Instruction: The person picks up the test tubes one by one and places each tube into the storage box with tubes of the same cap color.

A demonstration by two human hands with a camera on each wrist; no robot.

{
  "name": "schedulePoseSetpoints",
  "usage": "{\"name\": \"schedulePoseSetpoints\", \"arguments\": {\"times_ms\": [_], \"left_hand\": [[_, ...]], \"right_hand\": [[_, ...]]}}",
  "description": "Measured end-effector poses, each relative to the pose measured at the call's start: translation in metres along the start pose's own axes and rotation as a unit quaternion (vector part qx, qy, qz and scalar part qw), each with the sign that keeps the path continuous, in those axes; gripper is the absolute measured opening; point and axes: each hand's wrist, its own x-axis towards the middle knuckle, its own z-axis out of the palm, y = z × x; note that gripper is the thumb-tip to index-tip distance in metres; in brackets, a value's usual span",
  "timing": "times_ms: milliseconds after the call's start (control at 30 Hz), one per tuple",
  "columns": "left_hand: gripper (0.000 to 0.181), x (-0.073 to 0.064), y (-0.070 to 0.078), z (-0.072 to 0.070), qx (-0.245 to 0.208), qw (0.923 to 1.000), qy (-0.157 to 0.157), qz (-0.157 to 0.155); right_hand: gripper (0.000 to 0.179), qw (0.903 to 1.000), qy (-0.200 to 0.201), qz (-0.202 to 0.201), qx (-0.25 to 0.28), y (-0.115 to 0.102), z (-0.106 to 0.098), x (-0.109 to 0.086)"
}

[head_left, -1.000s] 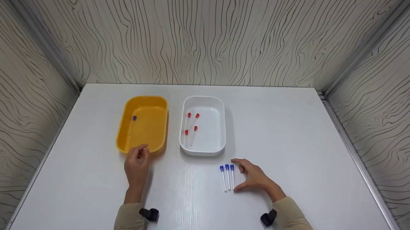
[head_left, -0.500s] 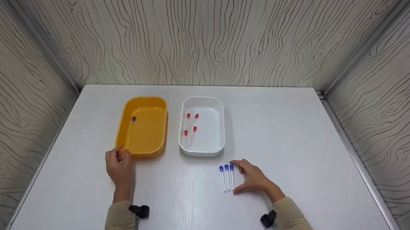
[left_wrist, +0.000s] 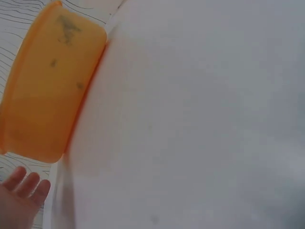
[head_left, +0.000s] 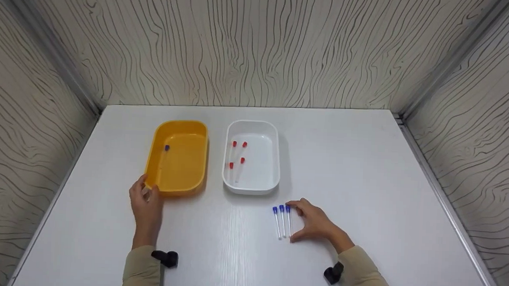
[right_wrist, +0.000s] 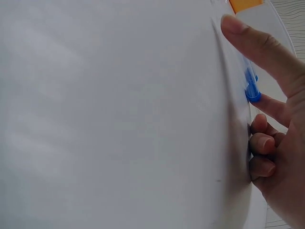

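Observation:
My left hand [head_left: 146, 207] is at the near left corner of a yellow tray [head_left: 179, 190], fingers parted and nothing between them. In the left wrist view its fingertips [left_wrist: 39, 192] reach up close to the tray's end. Inside that tray lies one tube with a blue cap [head_left: 166, 147]. On the table, three clear tubes with blue caps [head_left: 281, 208] lie side by side. My right hand [head_left: 315, 221] rests just right of them, thumb and index finger spread wide along the rightmost tube. The index fingertip is at its blue cap [right_wrist: 254, 95], the thumb near its lower end.
A white tray [head_left: 250, 189] stands to the right of the yellow one, holding several tubes with red caps [head_left: 242, 160]. Wood-patterned walls [head_left: 250, 48] enclose the white table [head_left: 344, 155] at the back and both sides.
My left hand has moved left along the yellow tray's near edge to its corner, and its thumb and fingers have parted. My right hand and the tubes have stayed almost still.

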Motion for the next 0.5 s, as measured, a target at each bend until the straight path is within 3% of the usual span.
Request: {"name": "schedulePoseSetpoints", "arguments": {"times_ms": [267, 500], "left_hand": [[0.055, 0.010, 0.000, -0.006, -0.046, 0.9927, -0.107, -0.031], [0.060, 0.018, -0.002, -0.011, -0.028, 0.9919, -0.122, -0.020]], "right_hand": [[0.092, 1.0000, 0.001, 0.006, -0.002, -0.001, 0.001, 0.001], [0.088, 0.9997, 0.006, -0.015, 0.020, 0.003, 0.001, 0.000]]}}
